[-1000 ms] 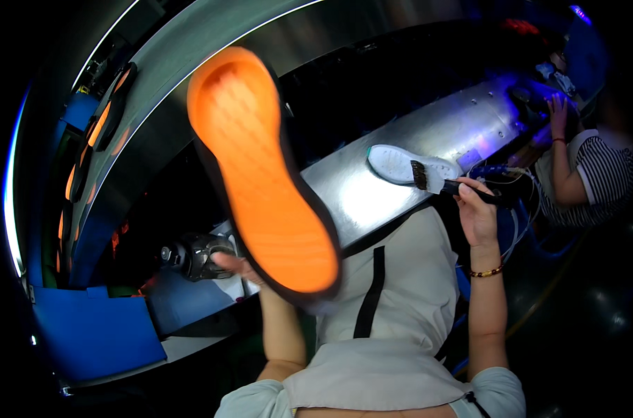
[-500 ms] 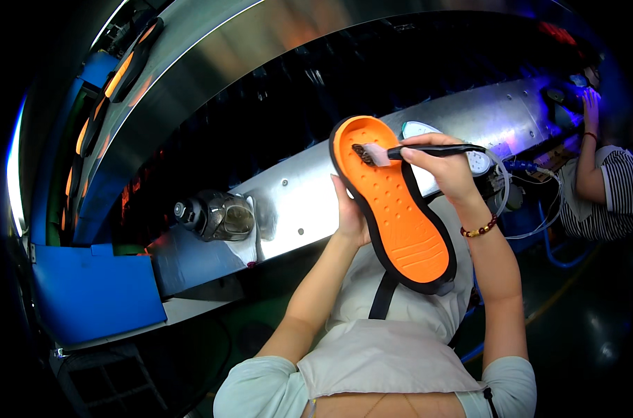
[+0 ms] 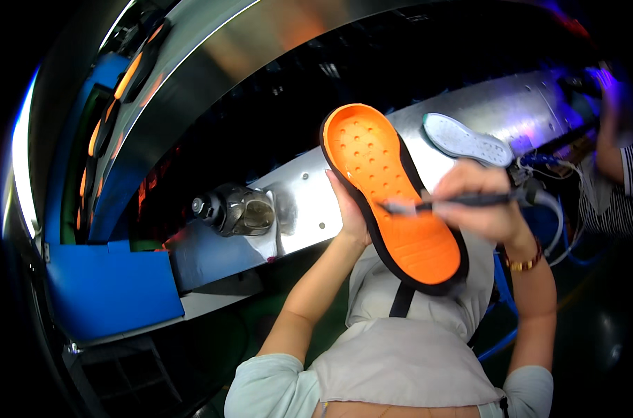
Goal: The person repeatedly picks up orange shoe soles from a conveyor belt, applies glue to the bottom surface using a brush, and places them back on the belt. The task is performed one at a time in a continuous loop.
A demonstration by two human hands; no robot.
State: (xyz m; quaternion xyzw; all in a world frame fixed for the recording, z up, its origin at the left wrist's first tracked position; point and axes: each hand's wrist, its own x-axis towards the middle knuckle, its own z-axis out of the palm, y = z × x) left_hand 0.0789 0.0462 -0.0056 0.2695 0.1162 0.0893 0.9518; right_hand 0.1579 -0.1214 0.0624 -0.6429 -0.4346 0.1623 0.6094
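Note:
An orange shoe sole with a black edge [image 3: 365, 150] is held up at a slant over my lap. My left hand [image 3: 349, 214] grips its left edge, the fingers partly hidden beneath it. My right hand [image 3: 480, 202], smeared by motion, is closed around a black-handled brush [image 3: 442, 204]. The blurred bristles lie at the middle of the sole's orange inner face, which is dotted with small dimples toward the far end. From the brush's rear end a pale tube [image 3: 559, 216] curves away to the right.
A white sole [image 3: 468, 141] lies on the metal bench [image 3: 302, 216] behind my right hand. A dark transparent bottle [image 3: 243, 211] rests on a white cloth [image 3: 266, 244] at left. Beyond are a blue box [image 3: 114, 289], orange-and-black soles [image 3: 127, 78] and, far right, a co-worker's arm [image 3: 609, 150].
The brush has moved from the sole's far end to its middle, my right hand coming nearer and to the right. The white sole on the bench now shows fully. My left hand keeps its grip.

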